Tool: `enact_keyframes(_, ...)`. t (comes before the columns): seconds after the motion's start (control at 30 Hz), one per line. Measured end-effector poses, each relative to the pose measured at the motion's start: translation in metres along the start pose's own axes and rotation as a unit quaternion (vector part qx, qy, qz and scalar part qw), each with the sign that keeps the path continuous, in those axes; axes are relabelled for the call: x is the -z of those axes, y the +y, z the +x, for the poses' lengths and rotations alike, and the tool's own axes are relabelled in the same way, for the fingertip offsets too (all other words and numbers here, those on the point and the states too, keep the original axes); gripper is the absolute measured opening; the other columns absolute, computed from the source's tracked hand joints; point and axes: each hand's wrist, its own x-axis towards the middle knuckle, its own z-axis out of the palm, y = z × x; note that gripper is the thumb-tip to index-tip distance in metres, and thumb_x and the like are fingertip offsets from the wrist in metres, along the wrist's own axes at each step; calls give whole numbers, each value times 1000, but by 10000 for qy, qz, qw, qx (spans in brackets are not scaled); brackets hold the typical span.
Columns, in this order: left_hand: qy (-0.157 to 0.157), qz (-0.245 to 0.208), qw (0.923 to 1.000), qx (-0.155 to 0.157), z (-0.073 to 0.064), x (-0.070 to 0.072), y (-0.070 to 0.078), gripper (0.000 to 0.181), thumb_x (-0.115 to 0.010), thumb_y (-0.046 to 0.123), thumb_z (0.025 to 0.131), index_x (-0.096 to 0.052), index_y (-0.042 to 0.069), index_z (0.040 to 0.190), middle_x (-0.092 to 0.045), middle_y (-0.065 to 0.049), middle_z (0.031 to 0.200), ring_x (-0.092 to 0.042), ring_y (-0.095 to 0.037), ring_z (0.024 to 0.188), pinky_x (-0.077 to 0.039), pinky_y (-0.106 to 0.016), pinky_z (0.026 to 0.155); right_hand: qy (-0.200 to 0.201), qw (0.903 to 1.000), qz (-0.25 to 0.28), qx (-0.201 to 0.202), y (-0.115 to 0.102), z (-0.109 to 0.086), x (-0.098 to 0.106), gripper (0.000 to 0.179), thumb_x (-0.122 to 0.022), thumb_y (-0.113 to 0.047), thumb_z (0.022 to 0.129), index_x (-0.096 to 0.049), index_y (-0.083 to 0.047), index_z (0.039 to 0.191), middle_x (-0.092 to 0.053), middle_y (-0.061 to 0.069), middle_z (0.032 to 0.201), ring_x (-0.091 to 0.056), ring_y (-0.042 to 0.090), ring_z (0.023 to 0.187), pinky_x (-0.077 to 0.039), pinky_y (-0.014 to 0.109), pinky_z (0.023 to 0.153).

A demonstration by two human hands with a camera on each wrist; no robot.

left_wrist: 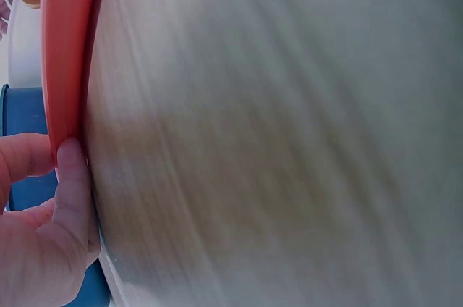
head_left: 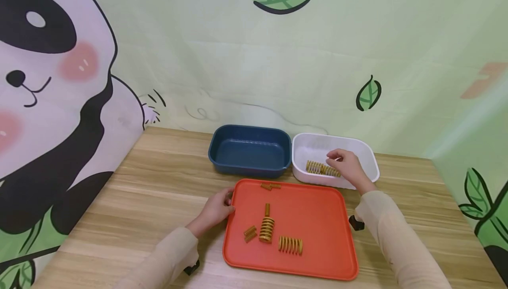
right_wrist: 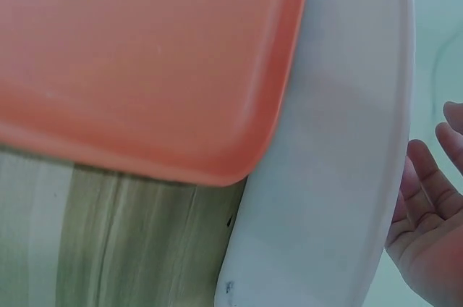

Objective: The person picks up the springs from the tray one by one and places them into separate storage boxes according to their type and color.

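My left hand is at the left edge of the orange-red tray, its thumb and a finger pinching the rim; the left wrist view shows the fingertips against the tray's side wall. Above the white bin hovers my right hand, fingers loosely bent and nothing between them. Several yellow coil springs lie in that bin, just left of this hand. On the tray, a thick spring and another thick spring lie beside thin small springs. More thin springs lie near its far edge.
A dark blue bin stands behind the tray, directly left of the white one. All of it rests on a wood-grain table. Close behind the bins hangs a pale green cloth printed with a panda and leaves.
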Motion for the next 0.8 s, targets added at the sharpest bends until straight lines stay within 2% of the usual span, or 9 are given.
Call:
enact_keyframes(0.47, 6, 6, 10000, 35, 2, 1, 0, 52, -59, -5, 70, -48, 0, 121, -50, -4, 70, -46, -14, 65, -40, -24, 56, -105, 9997, 12, 212, -16, -2, -4, 26, -58, -12, 82, -60, 5, 101, -62, 20, 95, -54, 25, 81, -44, 28, 70)
enact_keyframes(0.8, -95, -81, 9998, 149, 2, 0, 0, 51, -59, -5, 72, -48, 0, 122, -50, -5, 71, -46, -15, 65, -40, -23, 55, -143, 9991, -5, 394, -28, -9, -8, 22, -58, -11, 81, -61, 2, 99, -63, 18, 95, -55, 26, 83, -44, 32, 75)
